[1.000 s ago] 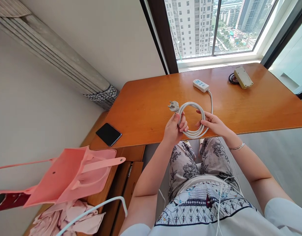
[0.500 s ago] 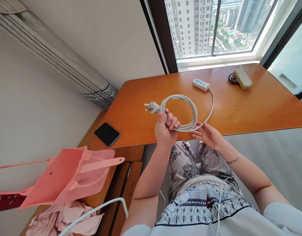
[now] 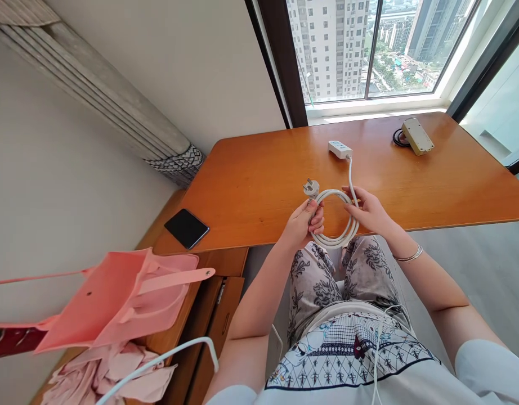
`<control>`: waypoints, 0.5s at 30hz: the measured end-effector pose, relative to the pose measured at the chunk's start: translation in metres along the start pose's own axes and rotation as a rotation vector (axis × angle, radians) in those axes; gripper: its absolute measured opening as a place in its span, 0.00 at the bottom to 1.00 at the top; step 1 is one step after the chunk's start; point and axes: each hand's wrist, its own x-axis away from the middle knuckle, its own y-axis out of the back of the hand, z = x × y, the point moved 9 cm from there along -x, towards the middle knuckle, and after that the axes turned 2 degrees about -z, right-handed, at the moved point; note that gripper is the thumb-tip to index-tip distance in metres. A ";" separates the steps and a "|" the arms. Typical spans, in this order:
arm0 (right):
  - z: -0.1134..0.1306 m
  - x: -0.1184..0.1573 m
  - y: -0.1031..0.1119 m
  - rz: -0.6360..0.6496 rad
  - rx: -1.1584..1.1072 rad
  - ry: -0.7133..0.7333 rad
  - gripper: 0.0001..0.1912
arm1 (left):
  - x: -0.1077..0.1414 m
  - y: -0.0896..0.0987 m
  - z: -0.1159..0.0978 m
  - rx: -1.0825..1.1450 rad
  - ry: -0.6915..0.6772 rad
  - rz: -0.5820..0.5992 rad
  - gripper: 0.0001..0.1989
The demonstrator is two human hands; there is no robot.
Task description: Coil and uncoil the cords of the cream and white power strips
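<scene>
A white power cord (image 3: 332, 242) is wound into a loose coil over the desk's front edge. My left hand (image 3: 302, 226) is closed round the coil's left side, just below the three-pin plug (image 3: 311, 188), which points up and away. On the right side, the fingers and thumb of my right hand (image 3: 370, 210) pinch the coil and the length running from it. That length leads up to a small white power strip (image 3: 339, 149) on the desk, lying beyond my hands. Part of the coil is hidden behind my fingers.
On the wooden desk (image 3: 251, 180), a black phone (image 3: 186, 229) lies at the left corner. A beige box (image 3: 417, 136) with a black cable (image 3: 399, 138) sits at the far right. Left of the desk are a pink bag (image 3: 116, 301) and pink cloth (image 3: 111, 374).
The coil has become smaller and moved right and nearer me, its plug turning upward. My right hand has risen from beneath the cord to grip its right side. The power strip has shifted slightly.
</scene>
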 end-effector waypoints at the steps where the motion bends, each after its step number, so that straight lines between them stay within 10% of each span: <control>1: 0.002 0.001 -0.004 0.063 0.024 0.006 0.23 | 0.000 0.000 0.000 -0.012 0.009 0.015 0.19; 15: 0.025 0.006 -0.002 0.248 0.243 0.116 0.15 | -0.015 0.016 -0.012 -0.299 -0.140 -0.092 0.14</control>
